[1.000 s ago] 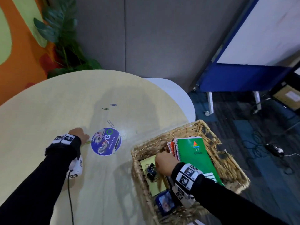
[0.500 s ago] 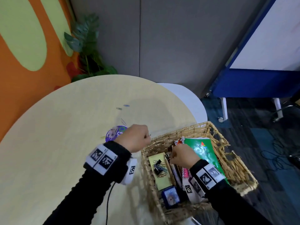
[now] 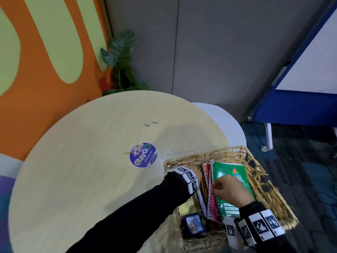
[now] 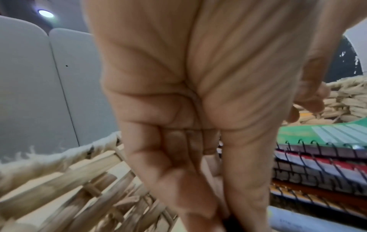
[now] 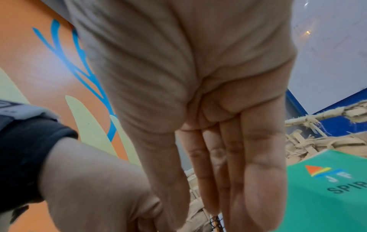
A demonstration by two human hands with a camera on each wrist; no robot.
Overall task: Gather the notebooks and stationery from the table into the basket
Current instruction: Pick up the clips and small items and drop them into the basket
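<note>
The wicker basket (image 3: 218,151) stands at the table's right edge. In it a green spiral notebook (image 3: 229,172) and red and pink notebooks (image 3: 207,172) lean on edge. My right hand (image 3: 218,183) lies on the green cover and pinches its spiral edge. My left hand (image 4: 222,208) reaches down into the basket's left part beside the notebooks, thumb against fingers. What it holds is hidden. Two paper clips (image 3: 146,125) and a yellow-green clip (image 3: 126,153) lie on the table (image 3: 82,170).
A round blue sticker (image 3: 143,155) sits on the table left of the basket. A small blue box (image 3: 194,223) and a yellow pad (image 3: 187,207) lie in the basket's near part. A plant (image 3: 124,61) stands behind the table, a blue wheeled board (image 3: 291,106) at right.
My left hand has left the table by the sticker and gone into the basket. My right hand has shifted from the basket's floor to the green notebook's spiral edge.
</note>
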